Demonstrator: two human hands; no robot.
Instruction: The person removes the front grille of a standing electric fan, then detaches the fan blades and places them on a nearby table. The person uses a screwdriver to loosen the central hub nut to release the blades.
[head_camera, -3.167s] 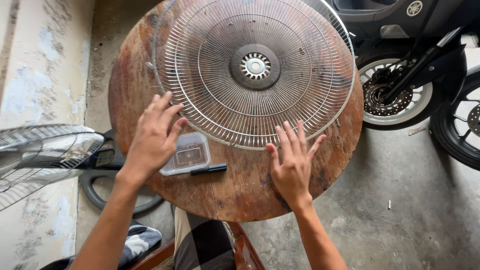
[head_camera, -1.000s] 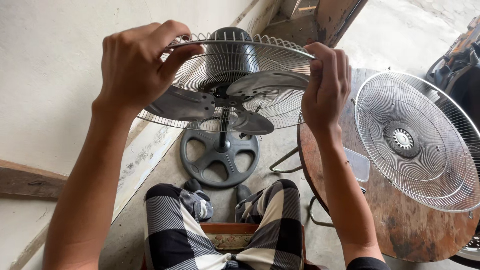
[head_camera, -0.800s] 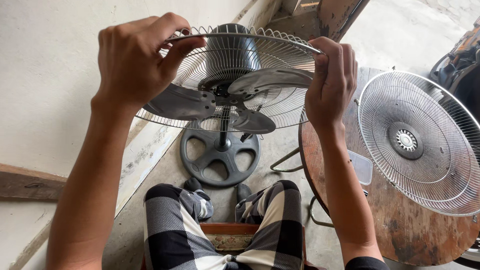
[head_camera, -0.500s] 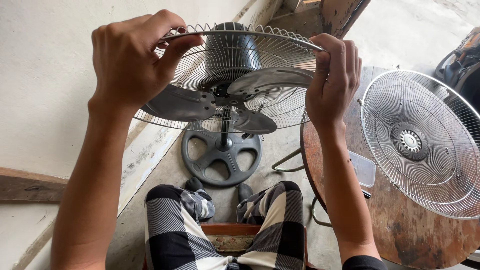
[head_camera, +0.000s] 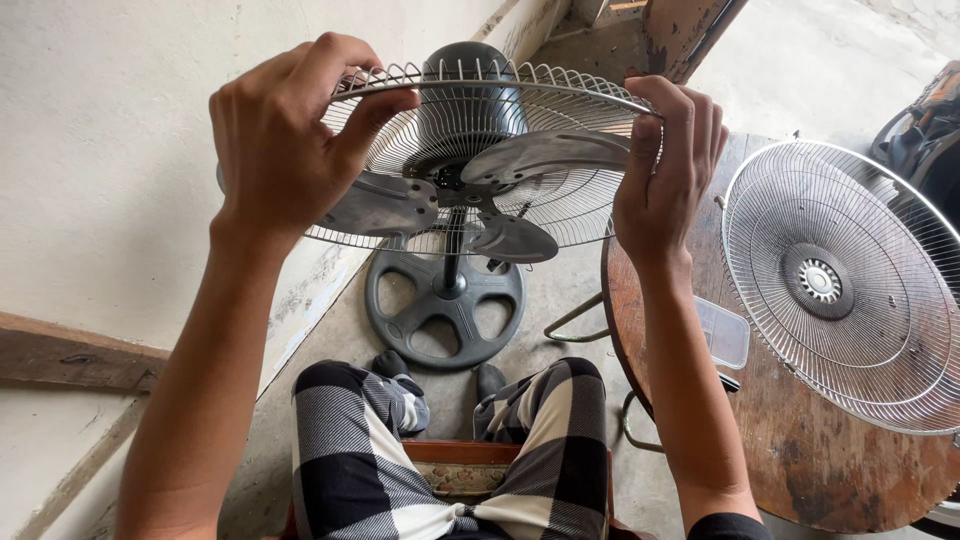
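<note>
Silvery wire rear guard (head_camera: 560, 215) ringing three grey blades (head_camera: 540, 155), rim pinched by left hand (head_camera: 285, 150) and right hand (head_camera: 665, 165).

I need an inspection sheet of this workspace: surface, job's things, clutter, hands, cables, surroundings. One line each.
Surface: round wooden table, worn, at right.
Job's things: standing fan's rear guard with metal blades bare; detached front guard lies on the table.
Clutter: clear plastic container on the table.
Hands: left hand and right hand grip the rear guard's rim.
Cables: nothing seen.
Surroundings: white wall, concrete floor, round fan base.
</note>
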